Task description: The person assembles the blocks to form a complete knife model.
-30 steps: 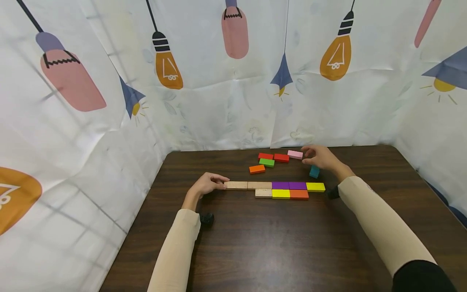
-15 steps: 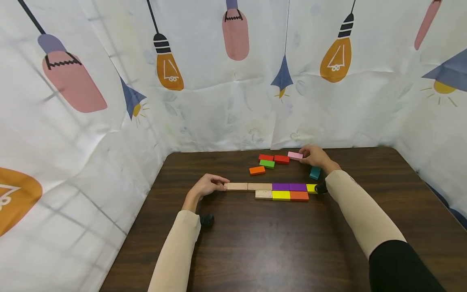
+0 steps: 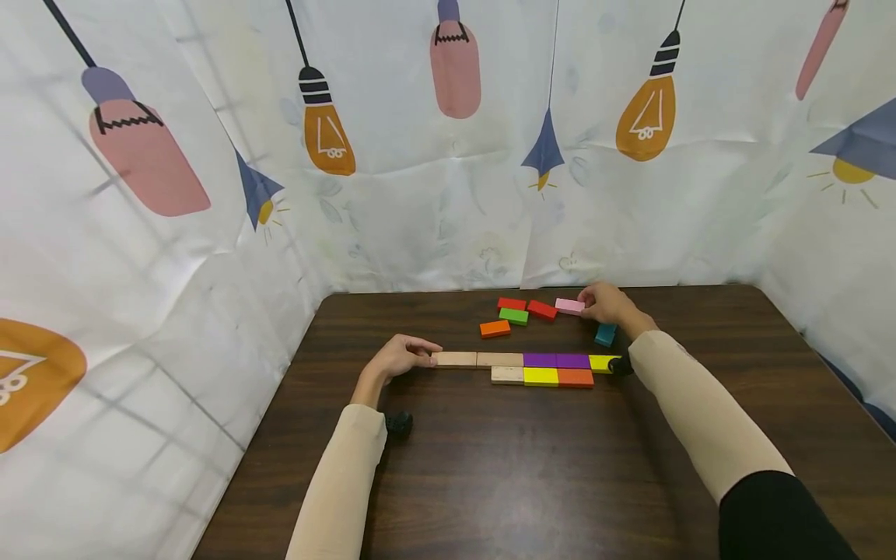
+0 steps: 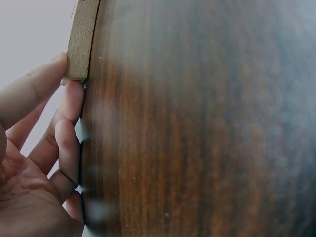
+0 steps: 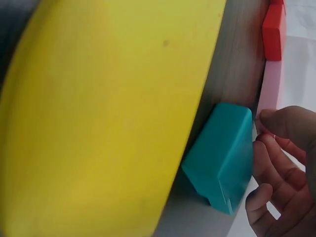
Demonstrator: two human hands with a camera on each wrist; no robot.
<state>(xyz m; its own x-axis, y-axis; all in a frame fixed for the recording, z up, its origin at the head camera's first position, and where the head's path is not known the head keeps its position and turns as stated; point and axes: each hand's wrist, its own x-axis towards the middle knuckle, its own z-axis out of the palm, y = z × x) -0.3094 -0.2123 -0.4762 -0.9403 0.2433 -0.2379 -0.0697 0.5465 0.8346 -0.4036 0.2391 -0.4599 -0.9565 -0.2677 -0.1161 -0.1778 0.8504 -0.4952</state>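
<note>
At the left end of a row of blocks, my left hand [image 3: 402, 356] holds the end of a plain wooden block [image 4: 81, 42] with thumb and index finger. In the head view a second plain block [image 3: 500, 360], two purple blocks and a yellow block [image 3: 602, 363] continue that row. A shorter row in front has a pale block [image 3: 507, 375], a yellow block [image 3: 541, 377] and an orange-red block [image 3: 575, 378]. Farther back, my right hand [image 3: 607, 303] pinches the right end of a pink block [image 5: 271, 86] between thumb and fingers. A teal block [image 5: 224, 148] lies beneath that hand.
Two red blocks, one of them the right red block [image 3: 542, 309], lie left of the pink one. A green block [image 3: 514, 316] and an orange block [image 3: 495, 329] are nearby. The brown table [image 3: 490, 474] ends at a printed curtain [image 3: 448, 225] behind.
My right hand has reached left and taken hold of the pink block's end. The pink block has shifted slightly toward me, and the red block beside it has turned a little. The left hand stays put.
</note>
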